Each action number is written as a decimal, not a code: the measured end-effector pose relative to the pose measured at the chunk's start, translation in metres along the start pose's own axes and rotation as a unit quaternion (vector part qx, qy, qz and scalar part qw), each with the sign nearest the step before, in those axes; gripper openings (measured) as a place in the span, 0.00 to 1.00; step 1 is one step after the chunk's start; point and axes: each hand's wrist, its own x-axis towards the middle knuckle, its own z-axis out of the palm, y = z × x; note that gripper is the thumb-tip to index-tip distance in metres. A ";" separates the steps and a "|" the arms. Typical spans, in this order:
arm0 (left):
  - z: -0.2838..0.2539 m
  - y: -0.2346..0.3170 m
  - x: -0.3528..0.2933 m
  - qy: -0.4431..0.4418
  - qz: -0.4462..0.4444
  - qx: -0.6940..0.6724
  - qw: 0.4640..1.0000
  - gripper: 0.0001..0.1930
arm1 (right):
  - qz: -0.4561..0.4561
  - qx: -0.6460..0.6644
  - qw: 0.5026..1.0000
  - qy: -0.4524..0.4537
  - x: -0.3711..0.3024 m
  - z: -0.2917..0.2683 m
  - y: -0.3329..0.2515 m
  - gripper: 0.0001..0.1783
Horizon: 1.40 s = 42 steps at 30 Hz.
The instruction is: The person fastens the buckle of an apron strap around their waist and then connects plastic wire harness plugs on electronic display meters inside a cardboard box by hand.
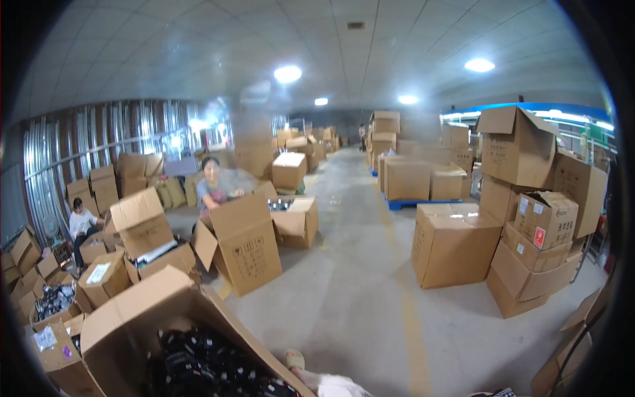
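Note:
Neither of my hands shows in the head view. Closest to me is a large open cardboard box [132, 311] at the lower left, its flaps raised. Inside lie many small black items [205, 364] with pale tags; their kind is too unclear to name. Just right of this box, a foot in a pale slipper [294, 359] and a light-coloured trouser leg [340, 386] reach in from the lower edge. A scrap of dark patterned cloth [499, 392] shows at the bottom, right of centre.
Beyond the near box stands another open carton [248, 255], with a person [215, 188] behind it. A second person [83, 225] sits far left among boxes. On the right are a closed carton [456, 245], stacked boxes [516, 152] and a blue pallet [417, 204]. A grey aisle floor [344, 264] runs between.

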 end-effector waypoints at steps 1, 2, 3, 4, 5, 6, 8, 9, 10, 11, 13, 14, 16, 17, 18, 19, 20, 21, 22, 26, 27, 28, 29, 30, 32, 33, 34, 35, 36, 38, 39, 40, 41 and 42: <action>-0.006 0.006 -0.017 -0.017 0.010 0.045 0.999 0.23 | 0.000 0.021 1.000 -0.010 -0.007 0.015 -0.001 0.16; -0.008 0.013 -0.033 -0.031 0.015 0.086 0.996 0.25 | -0.002 0.041 0.999 -0.027 -0.014 0.027 0.000 0.16; -0.009 0.021 -0.050 -0.048 0.018 0.126 0.991 0.27 | -0.003 0.063 0.997 -0.047 -0.023 0.039 -0.001 0.17; -0.008 0.025 -0.059 -0.065 -0.001 0.122 0.990 0.27 | -0.023 0.017 0.999 -0.039 -0.024 0.032 -0.009 0.17; -0.001 0.023 -0.062 -0.040 -0.061 -0.015 0.997 0.23 | 0.023 0.231 0.971 -0.049 -0.022 0.048 -0.001 0.19; 0.010 0.015 -0.064 -0.008 -0.132 -0.150 0.980 0.20 | -0.051 0.067 0.996 -0.029 -0.023 -0.001 -0.043 0.15; 0.004 0.017 -0.058 -0.078 -0.243 -0.074 0.964 0.20 | -0.034 0.217 0.975 -0.014 -0.019 0.062 0.008 0.15; 0.030 0.006 -0.073 0.040 -0.345 -0.320 0.881 0.22 | 0.007 0.305 0.950 -0.065 -0.021 0.044 -0.003 0.13; 0.042 -0.001 -0.059 0.191 -0.244 -0.445 0.840 0.09 | 0.049 0.391 0.918 -0.049 -0.025 0.046 -0.005 0.10; 0.027 0.018 -0.045 0.177 -0.296 -0.424 0.838 0.08 | 0.150 0.430 0.882 -0.119 -0.029 0.035 -0.004 0.10; 0.011 0.033 -0.038 0.143 -0.334 -0.407 0.838 0.11 | 0.206 0.468 0.849 -0.132 -0.032 0.024 -0.010 0.12; 0.010 0.032 -0.040 0.152 -0.297 -0.417 0.845 0.10 | 0.223 0.464 0.846 -0.137 -0.032 0.023 -0.016 0.12; 0.005 0.032 -0.041 0.131 -0.268 -0.342 0.891 0.10 | 0.253 0.465 0.833 -0.161 -0.033 0.021 -0.019 0.13; 0.006 0.033 -0.047 0.127 -0.274 -0.327 0.895 0.10 | 0.248 0.413 0.863 -0.150 -0.034 0.018 -0.024 0.13; 0.010 0.032 -0.053 0.143 -0.292 -0.369 0.871 0.10 | 0.247 0.447 0.848 -0.143 -0.036 0.025 -0.023 0.13; 0.012 0.033 -0.056 0.146 -0.302 -0.371 0.866 0.11 | 0.249 0.469 0.834 -0.148 -0.038 0.029 -0.021 0.13; 0.012 0.034 -0.059 0.149 -0.309 -0.375 0.862 0.11 | 0.251 0.489 0.822 -0.150 -0.040 0.031 -0.020 0.13; 0.011 0.036 -0.064 0.146 -0.318 -0.373 0.860 0.11 | 0.249 0.479 0.827 -0.154 -0.041 0.032 -0.023 0.13; 0.012 0.034 -0.066 0.141 -0.317 -0.368 0.863 0.11 | 0.252 0.482 0.825 -0.155 -0.041 0.033 -0.022 0.13; 0.010 0.032 -0.062 0.127 -0.278 -0.332 0.893 0.12 | 0.225 0.426 0.871 -0.098 -0.036 0.026 -0.022 0.13; 0.010 0.033 -0.059 0.124 -0.281 -0.357 0.882 0.11 | 0.096 0.235 0.967 -0.040 -0.033 0.023 -0.021 0.10; 0.009 0.034 -0.058 0.123 -0.282 -0.359 0.881 0.11 | -0.039 0.029 0.999 0.018 -0.029 0.019 -0.021 0.08; 0.008 0.035 -0.058 0.098 -0.312 -0.372 0.868 0.10 | -0.064 -0.021 0.997 -0.022 -0.024 0.009 -0.027 0.04; 0.006 0.035 -0.057 0.074 -0.343 -0.385 0.854 0.09 | -0.063 -0.021 0.998 -0.023 -0.021 0.009 -0.025 0.04; 0.004 0.034 -0.054 0.033 -0.335 -0.354 0.873 0.08 | -0.153 -0.148 0.971 -0.113 -0.016 0.009 -0.020 0.02; 0.004 0.034 -0.054 0.033 -0.338 -0.359 0.869 0.08 | -0.152 -0.148 0.970 -0.115 -0.016 0.008 -0.020 0.02; 0.004 0.034 -0.054 0.034 -0.343 -0.364 0.865 0.08 | -0.115 -0.103 0.985 -0.081 -0.017 0.007 -0.020 0.01; 0.003 0.033 -0.055 0.032 -0.353 -0.353 0.866 0.08 | -0.077 -0.058 0.994 -0.047 -0.016 0.005 -0.020 0.01; 0.004 0.032 -0.056 0.034 -0.355 -0.353 0.865 0.08 | -0.079 -0.058 0.994 -0.050 -0.015 0.003 -0.022 0.01; 0.004 0.033 -0.056 0.043 -0.370 -0.364 0.854 0.08 | -0.071 -0.048 0.995 -0.051 -0.013 -0.005 -0.028 0.01; 0.004 0.034 -0.056 0.038 -0.370 -0.364 0.854 0.08 | -0.085 -0.056 0.991 -0.082 -0.014 -0.003 -0.028 0.01; 0.004 0.033 -0.052 0.035 -0.365 -0.364 0.856 0.08 | -0.095 -0.078 0.987 -0.102 -0.013 -0.004 -0.030 0.01; -0.002 0.033 -0.050 0.027 -0.360 -0.361 0.860 0.08 | -0.117 -0.080 0.982 -0.126 -0.012 -0.005 -0.027 0.02; -0.006 0.031 -0.052 0.009 -0.338 -0.336 0.879 0.10 | -0.139 -0.082 0.975 -0.150 -0.011 -0.005 -0.024 0.02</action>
